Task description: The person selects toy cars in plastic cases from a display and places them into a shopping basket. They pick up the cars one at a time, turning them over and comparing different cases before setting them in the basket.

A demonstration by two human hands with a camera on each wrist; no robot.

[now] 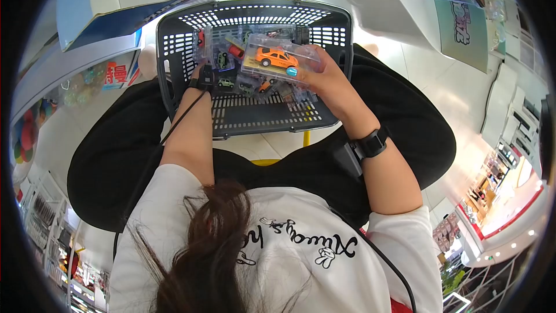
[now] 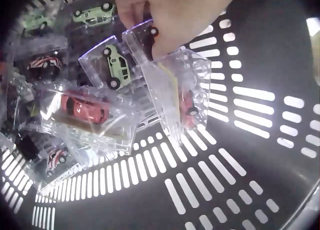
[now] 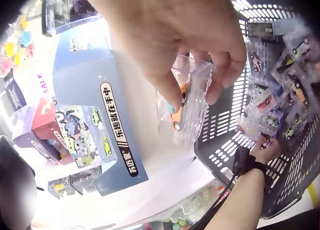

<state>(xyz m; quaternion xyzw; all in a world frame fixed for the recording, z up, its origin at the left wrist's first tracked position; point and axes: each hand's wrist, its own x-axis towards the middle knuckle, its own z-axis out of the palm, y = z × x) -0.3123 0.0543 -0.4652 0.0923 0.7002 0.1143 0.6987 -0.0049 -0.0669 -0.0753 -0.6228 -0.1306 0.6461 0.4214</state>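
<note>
My right hand [image 1: 327, 78] [image 3: 175, 34] grips a clear case with an orange toy car [image 1: 275, 58] [image 3: 179, 107], held above the basket's right part in the head view, thumb on its near side. Down inside the basket at its left side, my left hand [image 1: 198, 75] [image 2: 180, 19] [image 3: 267, 151] pinches a small clear case [image 2: 142, 42] with a dark and orange toy. Against that hand leans a clear case with a red car [image 2: 187, 104]. Beside them lie cases with a green car [image 2: 117, 67] and a red car [image 2: 85, 108].
The grey perforated basket [image 1: 255, 126] stands between the legs and holds several more cased cars. Beyond it, a blue display box [image 3: 95, 69] stands on a white surface. Another display card [image 1: 463, 32] is at the upper right, with shelves farther off.
</note>
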